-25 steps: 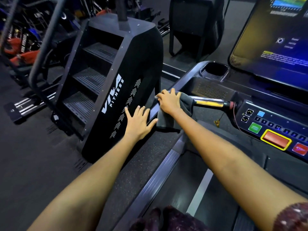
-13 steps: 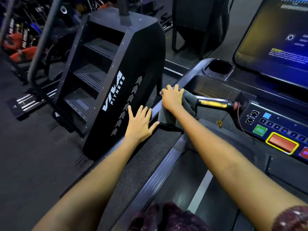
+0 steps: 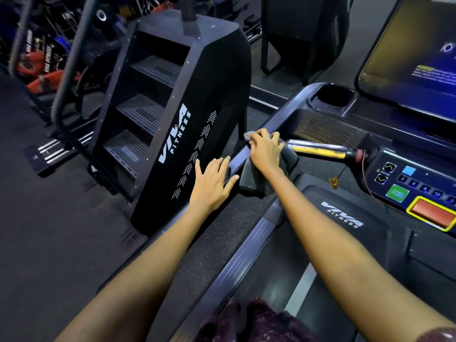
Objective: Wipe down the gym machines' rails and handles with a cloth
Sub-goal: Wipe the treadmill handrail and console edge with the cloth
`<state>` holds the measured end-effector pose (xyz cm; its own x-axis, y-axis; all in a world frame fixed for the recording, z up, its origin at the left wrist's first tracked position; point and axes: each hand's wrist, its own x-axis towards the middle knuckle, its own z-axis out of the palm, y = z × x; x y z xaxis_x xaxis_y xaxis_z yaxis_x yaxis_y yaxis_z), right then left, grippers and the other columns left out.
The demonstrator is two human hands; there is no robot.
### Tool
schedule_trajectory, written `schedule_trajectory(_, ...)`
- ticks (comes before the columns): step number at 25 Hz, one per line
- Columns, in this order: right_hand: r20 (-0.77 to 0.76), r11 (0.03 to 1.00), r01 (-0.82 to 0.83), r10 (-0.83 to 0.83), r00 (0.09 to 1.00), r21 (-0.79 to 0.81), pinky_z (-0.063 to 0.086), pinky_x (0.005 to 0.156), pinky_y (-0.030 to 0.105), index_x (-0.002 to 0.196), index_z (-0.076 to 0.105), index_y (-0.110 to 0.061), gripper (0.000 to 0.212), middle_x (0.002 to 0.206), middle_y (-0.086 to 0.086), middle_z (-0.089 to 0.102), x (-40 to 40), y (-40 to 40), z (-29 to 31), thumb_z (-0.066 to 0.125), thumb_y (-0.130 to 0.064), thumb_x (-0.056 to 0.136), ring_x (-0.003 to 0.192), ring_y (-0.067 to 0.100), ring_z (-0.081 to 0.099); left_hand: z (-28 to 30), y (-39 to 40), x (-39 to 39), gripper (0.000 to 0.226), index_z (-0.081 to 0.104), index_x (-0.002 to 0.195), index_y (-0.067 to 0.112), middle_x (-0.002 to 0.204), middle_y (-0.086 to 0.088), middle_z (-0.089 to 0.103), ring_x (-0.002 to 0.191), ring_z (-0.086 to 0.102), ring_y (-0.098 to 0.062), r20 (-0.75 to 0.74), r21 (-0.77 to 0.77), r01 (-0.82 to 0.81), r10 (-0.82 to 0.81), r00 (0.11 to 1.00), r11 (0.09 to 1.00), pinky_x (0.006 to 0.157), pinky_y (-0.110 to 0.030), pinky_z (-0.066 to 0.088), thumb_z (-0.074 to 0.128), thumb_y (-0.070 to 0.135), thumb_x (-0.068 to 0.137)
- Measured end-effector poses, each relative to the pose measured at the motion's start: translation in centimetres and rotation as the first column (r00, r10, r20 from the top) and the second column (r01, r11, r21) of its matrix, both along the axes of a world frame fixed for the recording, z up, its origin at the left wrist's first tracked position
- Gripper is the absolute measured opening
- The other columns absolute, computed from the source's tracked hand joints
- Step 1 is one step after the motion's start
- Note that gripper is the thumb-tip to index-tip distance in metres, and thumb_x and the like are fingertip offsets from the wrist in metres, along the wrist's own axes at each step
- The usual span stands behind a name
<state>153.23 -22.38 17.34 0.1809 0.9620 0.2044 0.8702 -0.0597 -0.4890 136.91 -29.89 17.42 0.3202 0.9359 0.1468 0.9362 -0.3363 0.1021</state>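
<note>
The right hand [image 3: 265, 150] is gripping the grey cloth [image 3: 259, 178] on the treadmill side rail [image 3: 237, 159]; the left hand [image 3: 212, 185] is resting flat, fingers spread. Firm, overlapping strokes would be cleaning best.

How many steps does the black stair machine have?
3 steps show on the stair machine: top step, middle step, bottom step, each lower and nearer than the last. More may hide inside the top.

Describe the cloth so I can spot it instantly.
Find the treadmill console on the right; its dark side rail runs down-left. The grey cloth drapes over that rail under the right hand, beside the yellow-banded handle: the only soft thing there.
</note>
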Motion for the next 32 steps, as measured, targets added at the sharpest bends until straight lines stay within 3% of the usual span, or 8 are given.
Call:
schedule_trajectory(6, -0.248, 0.954, -0.072, 0.148, 0.957, 0.29, 0.039, 0.085, 0.035, 0.117, 0.064, -0.019, 0.027, 0.123, 0.001, 0.056, 0.1, -3.8, -3.8, 0.051, -0.015, 0.093, 0.097, 0.028, 0.047, 0.1, 0.0, 0.0, 0.073, 0.035, 0.142, 0.013, 0.14, -0.003, 0.044, 0.132, 0.038, -0.018, 0.067, 0.024, 0.013, -0.015, 0.998, 1.0, 0.112, -0.055, 0.011, 0.009, 0.055, 0.088)
schedule_trajectory(13, -0.735, 0.908, 0.327, -0.032, 0.677, 0.262, 0.04, 0.095, 0.035, 0.112, 0.055, 0.002, 0.025, 0.113, 0.014, 0.056, -3.2, -4.8, -4.0, 0.058, -0.005, 0.088, 0.104, 0.021, 0.051, 0.2, 0.1, 0.1, 0.074, 0.038, 0.139, 0.013, 0.139, -0.002, 0.045, 0.131, 0.039, -0.016, 0.073, 0.007, 0.015, -0.016, 0.997, 1.0, 0.113, -0.054, 0.011, 0.008, 0.056, 0.087)
schedule_trajectory(17, -0.806, 0.953, 0.276, -0.065, 0.588, 0.124, 0.025, 0.111, 0.023, 0.134, 0.049, -0.011, 0.045, 0.144, 0.008, 0.041, -4.8, -7.5, -7.0, 0.057, -0.023, 0.092, 0.133, 0.017, 0.035, -0.2, 0.1, 0.1, 0.072, 0.041, 0.136, 0.014, 0.138, 0.0, 0.046, 0.129, 0.041, -0.015, 0.082, 0.004, 0.024, -0.024, 0.996, 1.0, 0.113, -0.052, 0.015, 0.01, 0.057, 0.088)
schedule_trajectory(19, -0.773, 0.984, 0.177, -0.093, 0.627, 0.025, 0.016, 0.117, 0.036, 0.142, 0.027, -0.031, 0.052, 0.156, -0.002, 0.019, -5.2, -7.8, -8.1, 0.05, -0.033, 0.095, 0.143, 0.02, 0.016, -0.3, 0.3, 0.1, 0.07, 0.043, 0.134, 0.015, 0.136, 0.001, 0.047, 0.127, 0.042, -0.015, 0.098, -0.006, 0.033, -0.032, 0.995, 0.999, 0.112, -0.051, 0.017, 0.011, 0.056, 0.088)
schedule_trajectory(21, -0.753, 0.994, 0.105, -0.074, 0.654, -0.006, 0.016, 0.117, 0.045, 0.144, 0.014, -0.036, 0.055, 0.158, -0.005, 0.008, -5.5, -7.6, -8.3, 0.044, -0.035, 0.097, 0.144, 0.021, 0.012, -0.3, 0.4, 0.1, 0.068, 0.043, 0.134, 0.015, 0.134, 0.001, 0.047, 0.126, 0.043, -0.015, 0.115, -0.014, 0.026, -0.024, 0.993, 1.0, 0.112, -0.052, 0.017, 0.012, 0.056, 0.089)
schedule_trajectory(23, -0.77, 0.992, 0.12, -0.111, 0.628, -0.045, 0.014, 0.116, 0.041, 0.147, 0.016, -0.033, 0.054, 0.157, -0.004, 0.01, -5.1, -7.1, -7.7, 0.041, -0.035, 0.098, 0.142, 0.023, 0.014, -0.2, 0.4, 0.1, 0.067, 0.043, 0.134, 0.015, 0.134, 0.001, 0.047, 0.126, 0.043, -0.015, 0.123, -0.021, 0.025, -0.022, 0.992, 0.999, 0.112, -0.052, 0.016, 0.013, 0.055, 0.089)
schedule_trajectory(27, -0.857, 0.959, 0.228, -0.257, 0.446, -0.169, 0.021, 0.112, 0.042, 0.147, 0.023, -0.033, 0.05, 0.152, 0.006, 0.024, -3.1, -4.0, -6.6, 0.037, -0.039, 0.099, 0.139, 0.028, 0.025, -0.3, 0.2, 0.1, 0.066, 0.043, 0.134, 0.014, 0.134, 0.001, 0.047, 0.126, 0.042, -0.015, 0.128, -0.029, 0.026, -0.023, 0.992, 0.999, 0.112, -0.05, 0.015, 0.013, 0.054, 0.09)
schedule_trajectory(32, -0.826, 0.964, 0.235, -0.231, 0.513, -0.124, 0.019, 0.112, 0.041, 0.145, 0.026, -0.036, 0.049, 0.152, 0.001, 0.026, -5.9, -7.1, -7.4, 0.041, -0.037, 0.098, 0.138, 0.025, 0.021, -0.2, 0.3, 0.1, 0.071, 0.039, 0.139, 0.015, 0.141, -0.001, 0.044, 0.133, 0.037, -0.015, 0.104, -0.036, 0.023, -0.019, 0.994, 0.999, 0.115, -0.047, 0.012, 0.011, 0.055, 0.089)
